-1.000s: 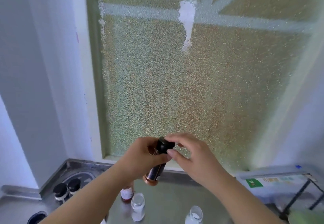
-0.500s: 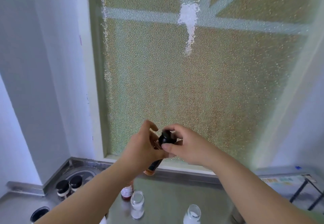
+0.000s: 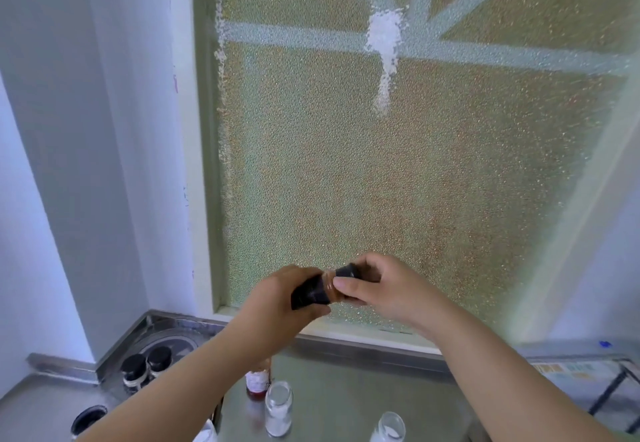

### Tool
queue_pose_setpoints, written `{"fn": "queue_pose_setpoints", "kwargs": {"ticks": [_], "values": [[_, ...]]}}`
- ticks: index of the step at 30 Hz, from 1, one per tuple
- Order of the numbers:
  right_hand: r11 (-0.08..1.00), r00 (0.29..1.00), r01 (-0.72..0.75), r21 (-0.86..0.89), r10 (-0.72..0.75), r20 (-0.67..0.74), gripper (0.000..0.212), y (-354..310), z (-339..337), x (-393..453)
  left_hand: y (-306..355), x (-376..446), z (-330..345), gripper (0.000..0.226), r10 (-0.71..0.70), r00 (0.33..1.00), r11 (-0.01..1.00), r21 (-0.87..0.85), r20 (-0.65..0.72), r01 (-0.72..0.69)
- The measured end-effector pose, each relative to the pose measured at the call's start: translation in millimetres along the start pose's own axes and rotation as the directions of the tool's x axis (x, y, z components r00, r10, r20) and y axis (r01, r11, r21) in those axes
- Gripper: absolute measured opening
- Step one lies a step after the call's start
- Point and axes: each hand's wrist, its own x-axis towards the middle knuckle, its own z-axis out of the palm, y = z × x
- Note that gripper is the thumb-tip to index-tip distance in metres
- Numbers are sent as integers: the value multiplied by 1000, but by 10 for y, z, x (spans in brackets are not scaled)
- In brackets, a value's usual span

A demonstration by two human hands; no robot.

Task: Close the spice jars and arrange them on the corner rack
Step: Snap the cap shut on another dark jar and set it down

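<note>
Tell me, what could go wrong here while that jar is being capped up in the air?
1. The dark spice jar is held tilted, nearly sideways, above the steel counter; if the black cap is not yet tight, spice might spill.
2. Only the left hand grips the body while the right hand works the cap; a slip could drop it onto the open glass jars below and knock them over.

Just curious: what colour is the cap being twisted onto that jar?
Black cap, head view.

jar between hands, counter below — open jars
</note>
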Motion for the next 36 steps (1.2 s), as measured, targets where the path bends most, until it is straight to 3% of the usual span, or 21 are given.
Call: {"fn": "queue_pose_setpoints", "kwargs": {"ticks": [3, 5, 10, 13, 16, 20, 23, 26, 30, 33, 36], "values": [[992, 993, -103, -72, 107, 53, 55, -108, 5, -8, 17, 29, -19, 46, 147, 989, 981, 129, -2, -145], [984, 982, -160, -72, 166, 87, 71, -156, 1, -10, 43, 51, -36, 45, 128, 992, 985, 113, -5, -127], [951, 988, 122, -284, -88, 130, 51, -186, -206, -32, 18, 79, -119, 33, -3, 999, 999, 39, -38, 4], [952, 990, 125, -279, -102, 99, 25, -146, -120, -24, -6, 70, -115, 38, 8, 999, 998, 62, -34, -6], [995, 999, 11, -96, -7, 50, 46, -116, -24, -13, -16, 40, -111, 37, -12, 1000, 999, 46, -29, 13], [952, 982, 137, -273, -93, 166, 59, -115, -136, 9, -44, 29, -153, 31, -63, 998, 998, 15, -25, 63], [949, 987, 155, -276, -135, 91, 29, -132, -43, 73, -45, 53, -157, 30, -65, 998, 998, 4, -19, 65], [977, 994, 70, -203, -53, 91, 49, -137, 16, 123, -63, 42, -160, 29, -78, 997, 997, 10, 23, 78], [942, 981, 162, -292, -121, 153, 64, -139, -32, 167, -135, 40, -232, 23, -134, 991, 990, -31, 26, 135], [933, 984, 173, -316, -146, 107, 50, -121, 9, 201, -140, 43, -258, 23, -122, 992, 992, -28, 23, 123], [913, 979, 188, -361, -143, 148, 47, -122, 92, 217, -164, -6, -244, 30, -125, 992, 992, -3, 29, 125]]}}
